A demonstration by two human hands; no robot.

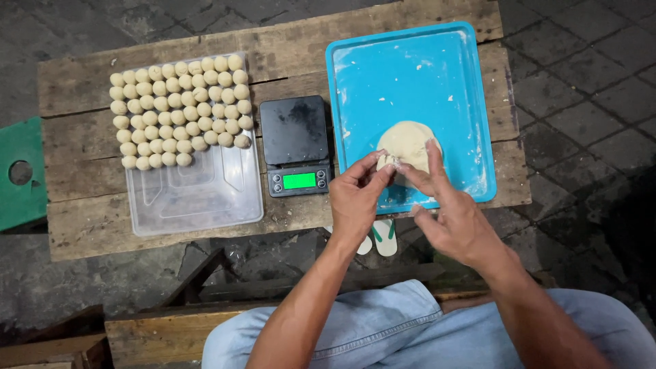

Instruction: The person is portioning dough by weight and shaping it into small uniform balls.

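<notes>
Here, a pale, round lump of soft dough (408, 145) sits on the flat blue plastic tray (383, 68), near its front edge. The left hand (355, 199) pinches a small bit at the lump's left side with its thumb and fingers closed on it. The right hand (452, 217) lies with open fingers flat on the lump. Left of the tray stands a small black scale with a green screen (297, 145). Further left, many little dough balls (179, 109) sit in rows on a clear plastic tray (198, 201). Everything rests on a rough wooden table (96, 225).
</notes>
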